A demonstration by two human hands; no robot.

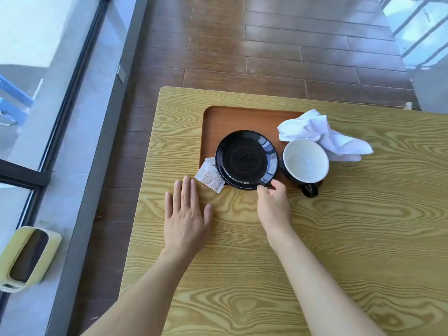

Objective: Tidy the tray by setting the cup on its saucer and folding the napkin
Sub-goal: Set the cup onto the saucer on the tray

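A brown wooden tray (242,116) lies near the far edge of the table. On it sits an empty dark blue saucer (246,160). To the saucer's right stands a dark cup (305,161) with a white inside, its handle pointing toward me. A crumpled white napkin (322,133) lies behind the cup, over the tray's right end. My left hand (186,215) rests flat on the table, fingers apart, just short of the tray. My right hand (274,204) reaches to the saucer's near rim, its fingertips touching or almost touching it, holding nothing.
A small printed paper slip (209,179) pokes out from under the saucer's left side. The table (339,238) is light wood grain; its left edge drops to a wooden floor. A yellow-green bin (29,258) stands at the far left by the window.
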